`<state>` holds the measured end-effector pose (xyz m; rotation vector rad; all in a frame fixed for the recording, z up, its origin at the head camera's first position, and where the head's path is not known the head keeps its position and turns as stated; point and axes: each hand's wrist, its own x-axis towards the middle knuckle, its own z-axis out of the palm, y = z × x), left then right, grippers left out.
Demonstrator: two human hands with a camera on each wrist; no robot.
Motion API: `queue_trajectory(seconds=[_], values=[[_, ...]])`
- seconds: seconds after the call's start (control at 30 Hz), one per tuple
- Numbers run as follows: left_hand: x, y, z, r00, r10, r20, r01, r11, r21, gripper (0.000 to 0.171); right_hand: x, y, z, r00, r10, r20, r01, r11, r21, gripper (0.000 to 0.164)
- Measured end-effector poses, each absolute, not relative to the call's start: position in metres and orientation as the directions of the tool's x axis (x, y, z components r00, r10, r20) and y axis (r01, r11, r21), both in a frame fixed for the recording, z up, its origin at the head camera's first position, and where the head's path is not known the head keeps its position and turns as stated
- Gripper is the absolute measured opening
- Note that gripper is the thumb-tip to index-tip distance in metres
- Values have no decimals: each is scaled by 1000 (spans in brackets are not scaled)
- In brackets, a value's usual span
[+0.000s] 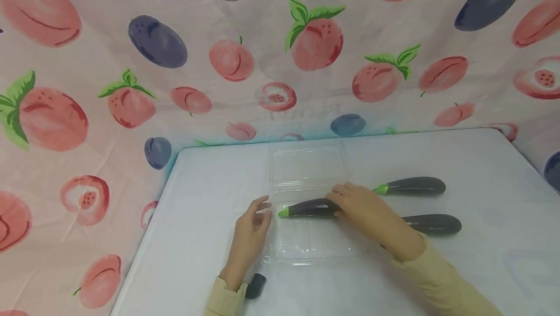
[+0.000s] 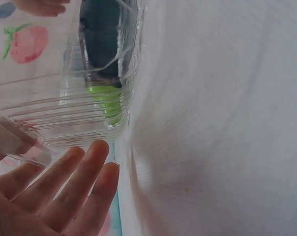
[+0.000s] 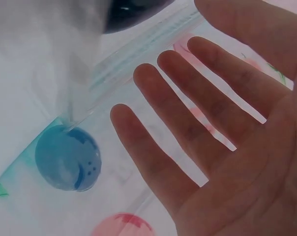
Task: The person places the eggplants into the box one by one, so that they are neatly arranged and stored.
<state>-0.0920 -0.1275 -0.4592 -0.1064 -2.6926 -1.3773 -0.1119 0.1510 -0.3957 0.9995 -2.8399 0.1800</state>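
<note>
An eggplant [image 1: 310, 207] with a green stem end lies in the base of a clear plastic clamshell container [image 1: 306, 253], whose lid [image 1: 308, 165] is folded back. My right hand [image 1: 363, 209] is over the eggplant's right end. In the right wrist view the fingers of that hand [image 3: 227, 132] are straight and spread, apart from the dark eggplant [image 3: 133, 12] at the top. My left hand [image 1: 250, 238] is at the container's left edge. Up close, the left hand's fingers [image 2: 65, 191] extend beside the ridged clear wall [image 2: 65, 115], and part of its thumb shows through the plastic.
Two more eggplants lie to the right on the white table: one farther back [image 1: 415, 186], the other nearer [image 1: 435, 224] and partly behind my right forearm. A dark object [image 1: 255, 286] shows at the left wrist. A fruit-patterned cloth [image 1: 262, 63] hangs behind the table.
</note>
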Motion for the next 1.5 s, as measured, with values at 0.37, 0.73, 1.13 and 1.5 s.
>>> queue_trajectory(seconds=[0.37, 0.73, 1.13, 1.5], values=[[-91, -128, -460, -993, 10, 121, 105, 573, 813, 39, -106, 167, -403, -792, -590, 159, -606, 791, -85, 42], [-91, -128, -461, -993, 12, 120, 106, 567, 817, 39, -102, 182, -405, -787, -583, 203, -610, 784, -112, 39], [-92, -128, -461, -993, 10, 120, 104, 566, 818, 38, -100, 196, -404, -793, -564, 229, -595, 798, -97, 37], [-91, -128, -459, -994, 9, 111, 97, 565, 819, 39, -98, 207, -403, -834, -517, 194, -545, 827, -139, 34]])
